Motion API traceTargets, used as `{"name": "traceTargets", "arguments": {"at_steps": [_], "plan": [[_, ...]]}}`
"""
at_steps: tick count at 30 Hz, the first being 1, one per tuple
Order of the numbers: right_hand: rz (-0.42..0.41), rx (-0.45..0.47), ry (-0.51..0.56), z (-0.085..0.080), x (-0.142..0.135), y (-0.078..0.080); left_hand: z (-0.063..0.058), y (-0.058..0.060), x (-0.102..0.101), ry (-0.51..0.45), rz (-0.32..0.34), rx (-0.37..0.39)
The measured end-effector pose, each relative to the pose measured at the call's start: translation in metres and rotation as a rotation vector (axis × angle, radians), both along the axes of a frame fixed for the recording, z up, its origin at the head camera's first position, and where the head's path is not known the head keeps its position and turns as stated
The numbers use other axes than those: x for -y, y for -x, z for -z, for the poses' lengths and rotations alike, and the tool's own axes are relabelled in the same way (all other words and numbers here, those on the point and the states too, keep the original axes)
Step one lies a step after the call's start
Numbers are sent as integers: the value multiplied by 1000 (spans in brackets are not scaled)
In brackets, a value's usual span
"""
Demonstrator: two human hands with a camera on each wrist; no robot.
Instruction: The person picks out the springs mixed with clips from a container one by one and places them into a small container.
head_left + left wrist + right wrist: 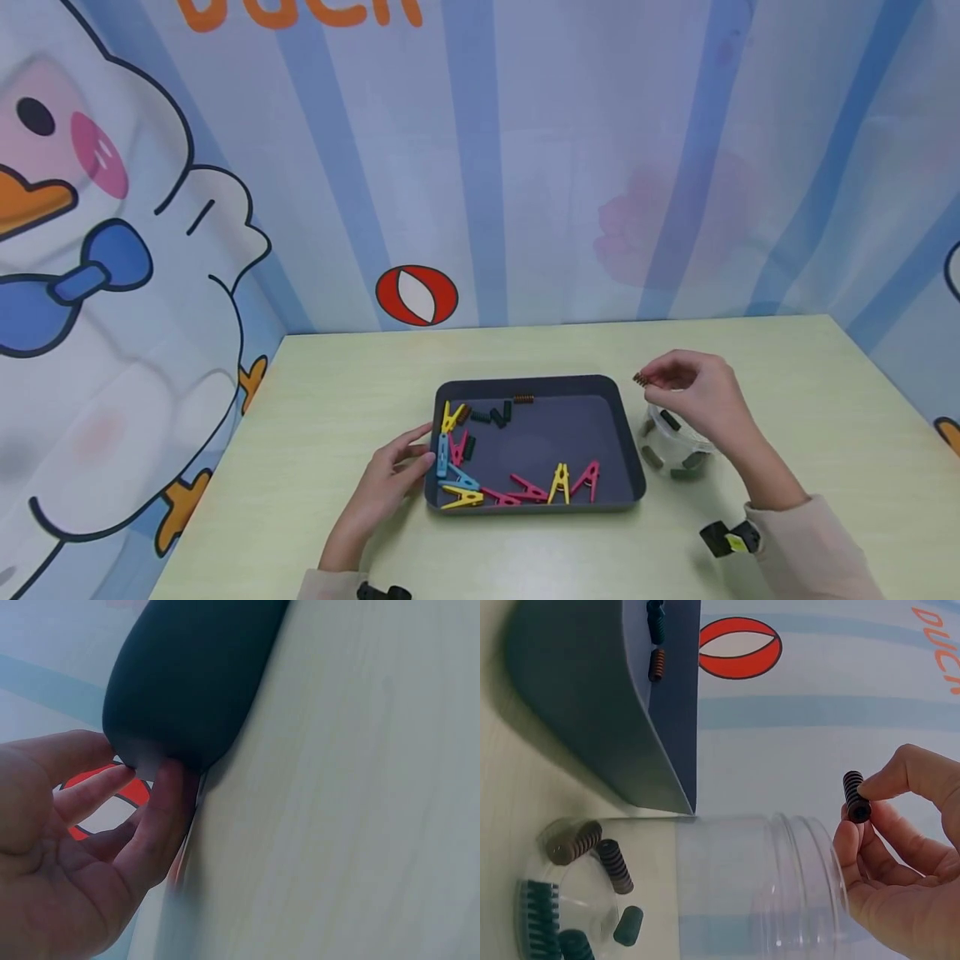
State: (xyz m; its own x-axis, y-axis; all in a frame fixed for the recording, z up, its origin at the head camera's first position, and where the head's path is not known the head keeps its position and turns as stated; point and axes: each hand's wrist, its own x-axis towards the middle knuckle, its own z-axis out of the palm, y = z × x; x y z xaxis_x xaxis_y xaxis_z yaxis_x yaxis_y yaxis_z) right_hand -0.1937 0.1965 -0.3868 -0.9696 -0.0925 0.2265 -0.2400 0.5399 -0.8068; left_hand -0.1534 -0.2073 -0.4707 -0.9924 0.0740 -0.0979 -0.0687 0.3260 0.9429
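Note:
My right hand [693, 396] pinches a small brown coil spring [856, 796] between thumb and fingers, above and beside the mouth of a clear plastic jar [757, 885]. Several springs, brown and dark green, lie at the jar's bottom; one is a dark brown spring [615, 866]. Against the left wall of a dark grey tray [540, 508] rests my left hand [386, 483], its fingertips touching the outside. Inside the tray are several dark green springs, a brown spring [523, 399] by the back wall, and pink, blue and yellow clothespins, such as a yellow clothespin [558, 483].
The tray and jar stand close together on a pale wood table [360, 367]. Behind the table hangs a striped blue backdrop [540, 167] with a duck printed at the left. The clothespins line the tray's left and front sides.

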Motion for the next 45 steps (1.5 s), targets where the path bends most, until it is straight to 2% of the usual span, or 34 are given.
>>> {"name": "traceTargets", "arguments": {"at_steps": [12,24,45], "plan": [[31,-25,-32,7,-15,-2,2,1,0,-18,-5,1],[48,8,-30,11,-23,-5,-1,-1,-1,-38,-7,-4],[69,25,-69,19,-29,-6,3,1,0,-17,-20,-3]]}}
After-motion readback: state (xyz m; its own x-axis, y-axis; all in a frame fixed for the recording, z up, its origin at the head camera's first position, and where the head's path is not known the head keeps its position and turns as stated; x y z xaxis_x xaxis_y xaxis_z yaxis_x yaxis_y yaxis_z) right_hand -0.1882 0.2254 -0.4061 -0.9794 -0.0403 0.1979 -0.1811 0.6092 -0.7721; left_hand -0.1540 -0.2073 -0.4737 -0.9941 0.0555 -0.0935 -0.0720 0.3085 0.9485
